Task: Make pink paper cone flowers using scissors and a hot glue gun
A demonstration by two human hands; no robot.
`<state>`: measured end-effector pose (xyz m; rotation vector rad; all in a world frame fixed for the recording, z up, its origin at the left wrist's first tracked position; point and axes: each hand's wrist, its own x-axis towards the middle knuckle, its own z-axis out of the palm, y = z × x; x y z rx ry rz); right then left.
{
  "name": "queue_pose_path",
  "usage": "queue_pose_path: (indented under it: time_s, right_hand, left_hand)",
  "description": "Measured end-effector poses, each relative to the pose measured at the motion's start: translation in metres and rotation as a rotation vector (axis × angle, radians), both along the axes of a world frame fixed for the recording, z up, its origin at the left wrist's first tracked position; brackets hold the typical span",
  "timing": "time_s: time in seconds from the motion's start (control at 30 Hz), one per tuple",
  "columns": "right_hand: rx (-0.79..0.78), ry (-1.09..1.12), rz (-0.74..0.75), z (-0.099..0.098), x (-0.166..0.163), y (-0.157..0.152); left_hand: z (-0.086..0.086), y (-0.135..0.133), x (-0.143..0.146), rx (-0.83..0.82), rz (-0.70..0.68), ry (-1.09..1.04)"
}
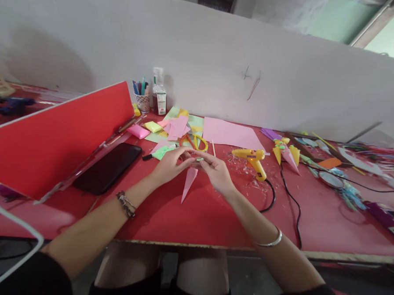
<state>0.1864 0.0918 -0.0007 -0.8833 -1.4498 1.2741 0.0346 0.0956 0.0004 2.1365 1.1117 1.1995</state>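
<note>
Room first: the red table (196, 222) has a bare stretch in the lower middle of the frame, from my hands down to its front edge, which runs straight across just above my knees. Left of centre a black phone (108, 167) lies flat beside a big red board (52, 135) that walls off the whole left side. Right of centre a yellow glue gun (252, 161) sits near my right hand, and its black cable (271, 200) loops down toward the front edge. Both hands meet mid-frame: left hand (169, 166) and right hand (217, 171) each pinch the wide end of a pink paper cone (189, 182), tip pointing down-frame over the bare tabletop; can't tell if it touches. My fingers cover the cone's rim, so that part is hidden. The right edge of the frame is a blurry mess of craft bits I can't sort out, and the stuff at far left is cut off. The only container I spot is a patterned cup (142, 103) at upper centre-left by the white wall, stuffed with pens, beside a spray bottle (158, 77) whose contents I can't make out.
</note>
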Motion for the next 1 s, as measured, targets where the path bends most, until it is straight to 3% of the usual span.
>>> queue_pose_path:
  time_s: [0.3,0.5,0.6,0.73,1.0]
  right_hand:
    - [0.035,-0.007,-0.036,-0.0013,0.0003,-0.0018]
    - [0.446,-0.3,-0.165,0.0007,0.003,-0.0041]
    - [0.562,-0.369,-0.177,0.0011,0.0035,-0.0039]
    - [0.597,-0.409,-0.14,-0.0003,0.0023,-0.0037]
    - [0.596,-0.432,-0.123,0.0043,0.0024,-0.0063]
  left_hand:
    - [0.0006,-0.0005,0.0014,0.029,-0.034,0.045]
    - [0.0005,-0.0003,0.0018,-0.044,-0.098,-0.006]
    - [-0.0006,-0.0001,0.0027,-0.112,-0.128,-0.087]
    - [0.0002,-0.0015,0.0041,-0.284,-0.201,-0.22]
    - [-0.0032,0.0027,0.004,-0.495,-0.204,-0.446]
